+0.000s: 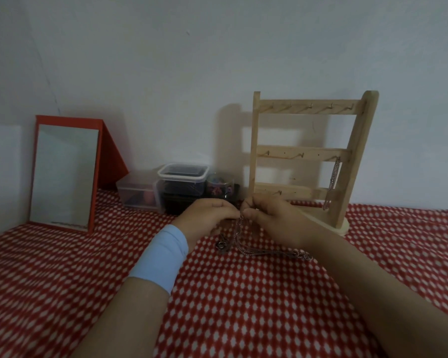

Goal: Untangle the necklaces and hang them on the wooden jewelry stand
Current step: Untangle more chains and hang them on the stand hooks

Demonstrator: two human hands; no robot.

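1. Right now both hands meet above the red cloth with white diamond dots [269, 306], just in front of the pale wooden ladder-shaped jewelry stand [305, 153].
2. Left hand [208, 214]: fingers curled, fingertips pinching the top of the tangled thin metal chain necklaces [243, 245]. A light blue wristband [163, 257] is on that wrist.
3. Right hand [268, 215]: fingers curled tight, pinching the same tangle just beside the left fingertips.
4. The necklaces hang from the pinch, lower loops and clasps lying on the cloth.
5. One silver chain [334, 180] hangs from the right hook of the stand's middle rail.
6. Left of the stand: clear plastic storage boxes [183, 186] and a red-framed standing mirror [62, 174], against the wall.
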